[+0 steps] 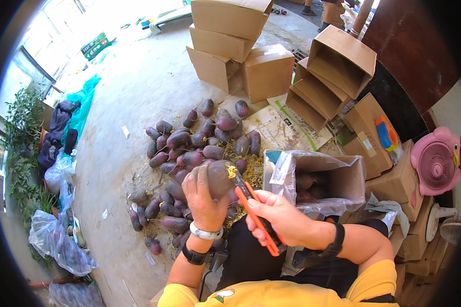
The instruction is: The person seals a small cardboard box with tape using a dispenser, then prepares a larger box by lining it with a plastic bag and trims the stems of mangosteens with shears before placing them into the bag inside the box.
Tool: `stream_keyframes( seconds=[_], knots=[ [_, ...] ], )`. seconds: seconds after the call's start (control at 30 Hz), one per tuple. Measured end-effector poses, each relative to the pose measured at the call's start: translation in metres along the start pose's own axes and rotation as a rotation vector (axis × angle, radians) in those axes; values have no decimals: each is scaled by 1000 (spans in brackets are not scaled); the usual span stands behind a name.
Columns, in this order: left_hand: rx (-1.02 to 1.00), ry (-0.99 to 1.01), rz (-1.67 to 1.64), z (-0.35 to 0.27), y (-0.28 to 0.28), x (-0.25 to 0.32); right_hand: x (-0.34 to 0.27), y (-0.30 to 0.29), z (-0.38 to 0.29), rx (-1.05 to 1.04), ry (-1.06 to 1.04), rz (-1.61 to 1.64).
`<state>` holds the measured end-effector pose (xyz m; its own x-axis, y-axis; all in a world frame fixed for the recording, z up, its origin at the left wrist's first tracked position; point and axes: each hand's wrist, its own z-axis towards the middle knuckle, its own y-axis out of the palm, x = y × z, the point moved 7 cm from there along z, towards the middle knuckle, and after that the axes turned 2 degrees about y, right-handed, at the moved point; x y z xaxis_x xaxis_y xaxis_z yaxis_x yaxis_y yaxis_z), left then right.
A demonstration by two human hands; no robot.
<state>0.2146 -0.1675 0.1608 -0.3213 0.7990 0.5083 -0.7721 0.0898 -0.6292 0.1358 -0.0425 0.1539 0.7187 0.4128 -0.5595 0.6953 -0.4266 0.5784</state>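
My left hand (205, 199) grips a large dark radish (218, 181) from its left side and holds it up over the pile. In my right hand (278, 213) is a knife with an orange and black handle (256, 218). Its dark blade (239, 179) meets the radish's top end, where a yellowish stem stub (231, 170) shows. Below and beyond, a heap of purple radishes (192, 158) lies on the concrete floor among yellow trimmings (253, 171). To the right stands a carton lined with clear plastic (326, 163), with several radishes (311, 184) inside.
Stacked cardboard boxes (226, 34) stand beyond the heap, and open cartons (330, 76) lie farther right. A pink fan (436, 161) sits on boxes at the right. Plastic bags (61, 241) and plants (23, 153) line the left wall. A person's legs (327, 15) show at the top.
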Motion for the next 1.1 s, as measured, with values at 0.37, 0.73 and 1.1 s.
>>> stream_keyframes(
  seconds=[0.37,0.73,1.1],
  knots=[
    [-317,-1126,-1205,-45,25,-121,-46,-52,-16,226,-48,-780],
    [-783,-547,-1015,82,23,44,-75,-203,-160,773,-529,-301],
    [-1603,139,-47,-9,280,181,-64,-250,-167,767,-554,-248]
  ],
)
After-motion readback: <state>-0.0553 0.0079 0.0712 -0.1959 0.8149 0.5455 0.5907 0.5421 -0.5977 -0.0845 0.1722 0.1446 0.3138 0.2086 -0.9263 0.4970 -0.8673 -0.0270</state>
